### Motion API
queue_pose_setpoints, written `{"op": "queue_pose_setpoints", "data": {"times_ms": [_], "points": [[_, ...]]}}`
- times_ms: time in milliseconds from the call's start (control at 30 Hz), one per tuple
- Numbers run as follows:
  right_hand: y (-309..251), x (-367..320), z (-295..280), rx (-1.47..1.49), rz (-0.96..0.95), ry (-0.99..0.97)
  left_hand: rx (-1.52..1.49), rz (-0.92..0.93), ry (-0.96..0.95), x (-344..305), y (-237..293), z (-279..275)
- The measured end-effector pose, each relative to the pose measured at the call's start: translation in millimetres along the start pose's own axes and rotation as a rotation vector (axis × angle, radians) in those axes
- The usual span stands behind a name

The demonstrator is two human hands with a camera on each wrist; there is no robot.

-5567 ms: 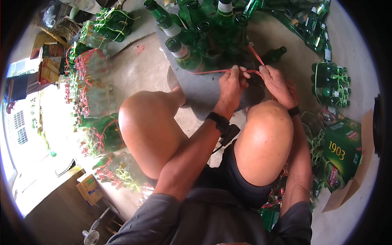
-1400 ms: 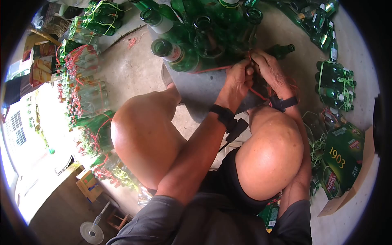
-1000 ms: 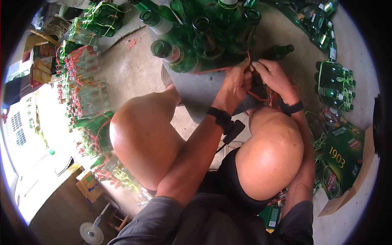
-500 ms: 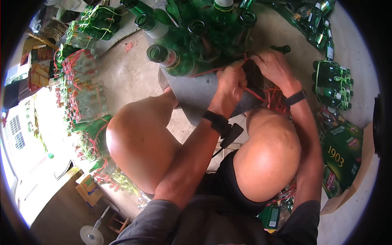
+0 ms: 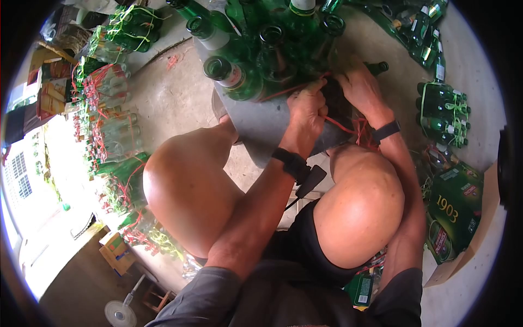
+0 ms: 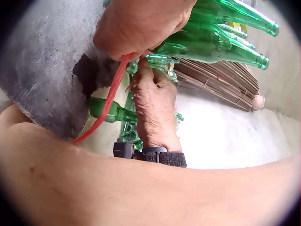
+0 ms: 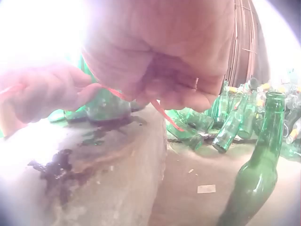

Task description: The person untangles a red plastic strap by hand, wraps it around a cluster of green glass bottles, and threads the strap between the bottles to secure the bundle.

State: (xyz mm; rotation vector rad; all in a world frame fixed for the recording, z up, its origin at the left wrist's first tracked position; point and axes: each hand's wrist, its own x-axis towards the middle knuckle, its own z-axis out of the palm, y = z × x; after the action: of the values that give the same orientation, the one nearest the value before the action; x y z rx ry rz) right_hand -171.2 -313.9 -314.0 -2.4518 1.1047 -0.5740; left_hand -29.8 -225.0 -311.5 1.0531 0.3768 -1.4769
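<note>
Green glass bottles point(image 5: 237, 82) stand in a tight cluster on a grey slab point(image 5: 256, 117), with red plastic twine point(image 6: 109, 100) drawn along their near side. My left hand point(image 5: 308, 109) grips the twine between thumb and curled fingers at the cluster's near right corner; a tail of it runs down toward the right knee. Just to the right, my right hand point(image 5: 362, 90) pinches the twine close to the bottles. In the right wrist view a short end of twine point(image 7: 165, 115) sticks out below its curled fingers. The fingertips are partly hidden in the head view.
A loose green bottle point(image 7: 256, 174) lies on the floor beyond the right hand. Tied bottle bundles point(image 5: 444, 114) stand at the right and left, with more bottles piled at the back right. A green carton point(image 5: 455, 204) is by the right arm. Red twine lies tangled near the right knee.
From holding the twine apart in front of the slab, both hands have moved up to the bottles' near right corner. Over the last second the right hand has shifted slightly, still at the twine.
</note>
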Motion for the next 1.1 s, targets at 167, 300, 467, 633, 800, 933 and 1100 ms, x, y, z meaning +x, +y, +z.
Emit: {"op": "queue_pose_setpoints", "data": {"times_ms": [167, 300, 467, 633, 800, 933, 1100], "points": [[-7.1, 2.1, 7.5, 0.016, 0.0, 0.022, 0.03, 0.011, 0.047, 0.2, -1.9, 0.8], [-9.9, 3.9, 16.0, 0.213, 0.08, -0.048, 0.024, 0.012, 0.046, 0.1, -1.2, 1.5], [1.8, 4.4, 26.5, 0.305, 0.103, -0.057, 0.092, -0.021, 0.01, -0.9, 0.2, -0.4], [-10.4, 7.0, 20.1, 0.309, 0.199, -0.113, 0.085, -0.008, 0.007, 0.4, -0.5, -1.5], [-12.0, 4.1, 14.0, 0.358, 0.263, -0.189, 0.077, -0.014, 0.007, -1.3, -0.8, -2.4], [-9.0, -0.3, 11.6, 0.577, 0.317, -0.189, 0.14, 0.007, -0.024, -5.0, 2.5, -2.1], [-7.0, 8.7, 18.5, 0.59, 0.393, -0.033, 0.137, 0.0, -0.064, -5.1, 1.8, -5.7]]}}
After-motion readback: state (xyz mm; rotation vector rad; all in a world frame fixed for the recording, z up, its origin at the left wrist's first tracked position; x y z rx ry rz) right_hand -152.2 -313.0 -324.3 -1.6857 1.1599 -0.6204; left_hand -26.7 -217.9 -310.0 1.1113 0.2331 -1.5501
